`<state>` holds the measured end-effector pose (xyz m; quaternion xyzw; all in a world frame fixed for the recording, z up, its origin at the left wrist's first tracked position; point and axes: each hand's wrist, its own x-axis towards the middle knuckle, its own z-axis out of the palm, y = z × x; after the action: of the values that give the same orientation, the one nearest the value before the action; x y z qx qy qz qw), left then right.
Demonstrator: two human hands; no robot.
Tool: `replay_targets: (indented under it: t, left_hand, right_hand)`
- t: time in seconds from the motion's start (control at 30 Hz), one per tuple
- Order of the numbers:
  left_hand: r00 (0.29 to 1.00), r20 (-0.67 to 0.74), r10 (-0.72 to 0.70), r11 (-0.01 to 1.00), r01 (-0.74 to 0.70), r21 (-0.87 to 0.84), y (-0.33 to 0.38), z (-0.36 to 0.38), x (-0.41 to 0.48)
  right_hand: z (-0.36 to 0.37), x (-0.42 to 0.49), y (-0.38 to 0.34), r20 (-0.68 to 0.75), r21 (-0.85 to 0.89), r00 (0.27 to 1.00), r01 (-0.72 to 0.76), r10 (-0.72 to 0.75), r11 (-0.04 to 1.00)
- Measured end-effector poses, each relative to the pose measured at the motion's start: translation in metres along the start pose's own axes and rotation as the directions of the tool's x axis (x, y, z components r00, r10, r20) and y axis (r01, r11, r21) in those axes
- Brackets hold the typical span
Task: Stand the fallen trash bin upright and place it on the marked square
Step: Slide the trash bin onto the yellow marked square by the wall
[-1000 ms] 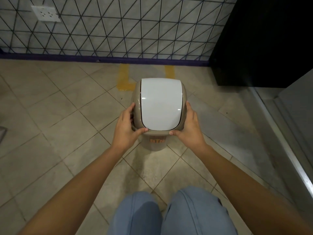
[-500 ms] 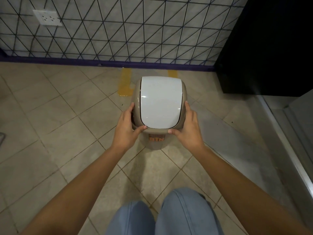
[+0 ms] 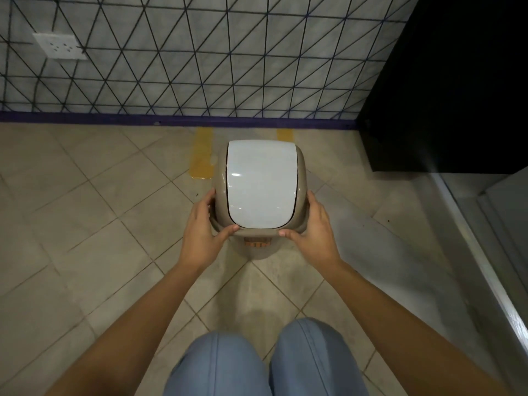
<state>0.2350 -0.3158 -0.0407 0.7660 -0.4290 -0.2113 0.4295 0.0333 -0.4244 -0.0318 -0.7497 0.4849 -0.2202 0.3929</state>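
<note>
Bin upright in my grip, left hand (image 3: 200,228) and right hand (image 3: 313,227) with fingers spread, clamping the swing-lid trash bin (image 3: 261,192), now carried closer to the wall, its base apparently reaching into the yellow marked square (image 3: 203,155); lowering comes next.

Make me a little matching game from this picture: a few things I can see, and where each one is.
Things:
1. wall socket
2. yellow floor marking
3. trash bin
4. black cabinet

Places:
a. held between both hands
b. upper left, on the tiled wall
c. far right, against the wall
d. on the floor, partly hidden behind the bin

Pairs: 1-b, 2-d, 3-a, 4-c
</note>
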Motion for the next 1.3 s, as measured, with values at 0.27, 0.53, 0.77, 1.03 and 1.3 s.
replay_targets:
  t: [0.27,0.53,0.77,1.03,1.3]
  left_hand:
    - [0.976,0.112,-0.186,0.957,0.206,-0.203,-0.006,0.004,0.042]
    - [0.968,0.138,-0.209,0.967,0.225,-0.115,-0.006,0.0,0.075]
    - [0.961,0.182,-0.21,0.968,0.23,-0.096,-0.008,-0.009,0.101]
    - [0.971,0.197,-0.135,0.949,0.183,-0.255,-0.01,-0.013,0.12]
    - [0.972,0.203,-0.121,0.937,0.179,-0.3,-0.01,-0.016,0.136]
  right_hand:
    - [0.007,0.036,0.008,0.085,0.282,0.986,-0.16,0.141,0.946]
    - [0.007,0.075,-0.005,0.1,0.196,0.982,-0.178,0.161,0.964]
    - [0.005,0.107,-0.013,0.154,0.111,0.947,-0.299,0.281,0.948]
    - [0.009,0.138,-0.017,0.211,0.112,0.933,-0.32,0.292,0.941]
    - [0.015,0.157,-0.021,0.211,0.167,0.931,-0.336,0.299,0.927]
